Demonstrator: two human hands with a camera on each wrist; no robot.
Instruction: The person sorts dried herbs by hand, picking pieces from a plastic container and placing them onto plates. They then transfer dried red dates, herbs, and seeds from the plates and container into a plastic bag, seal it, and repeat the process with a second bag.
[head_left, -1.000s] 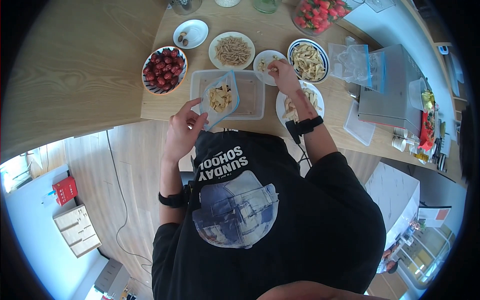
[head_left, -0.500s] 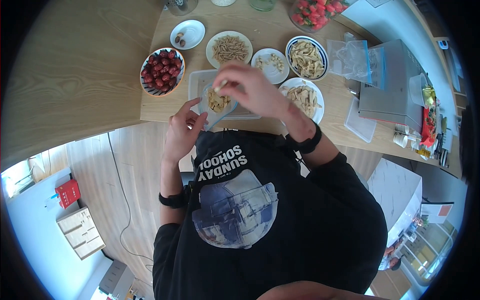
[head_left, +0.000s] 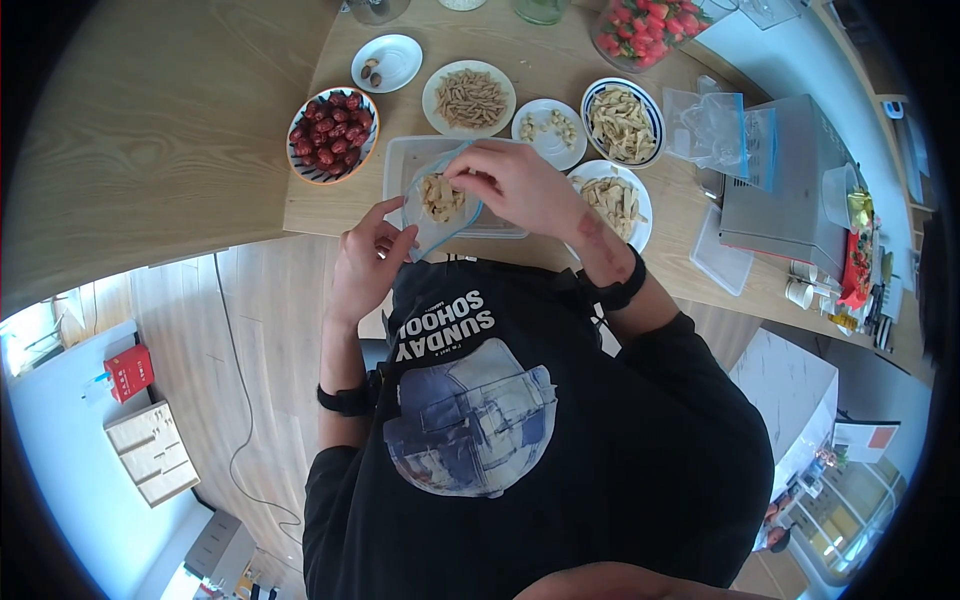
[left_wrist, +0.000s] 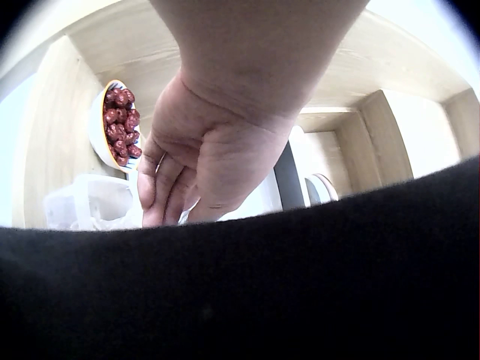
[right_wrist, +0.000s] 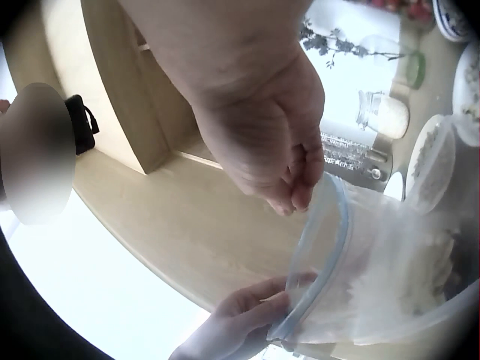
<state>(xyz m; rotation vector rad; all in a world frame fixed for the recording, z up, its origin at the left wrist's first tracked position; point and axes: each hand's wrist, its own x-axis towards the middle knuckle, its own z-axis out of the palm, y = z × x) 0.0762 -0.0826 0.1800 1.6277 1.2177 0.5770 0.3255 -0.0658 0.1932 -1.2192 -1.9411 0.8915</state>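
My left hand [head_left: 368, 258] pinches the near edge of a clear zip bag [right_wrist: 360, 255] with a blue seal, keeping its mouth open. Pale dried slices [head_left: 440, 200] lie inside the bag, which leans over a clear plastic box [head_left: 400, 152]. Over the bag's mouth is my right hand [head_left: 520, 190], thumb and fingertips drawn close together. In the right wrist view those fingertips [right_wrist: 301, 201] come right at the blue-sealed rim, and I cannot tell whether they still hold a small piece. In the left wrist view the left hand's fingertips are hidden behind dark cloth.
Around the box stand a bowl of red dates [head_left: 332, 135], a plate of thin tan sticks [head_left: 468, 98], a small plate [head_left: 550, 148] with cream-coloured pieces, a bowl [head_left: 622, 122] and plate of pale slices [head_left: 610, 200]. Spare zip bags [head_left: 708, 130] lie at the right, before a grey appliance [head_left: 780, 190].
My right hand went from the small plate of cream-coloured pieces leftward to the bag, carrying a small piece half a second ago. Its fingertips are now lower over the bag's mouth. The left hand keeps its grip.
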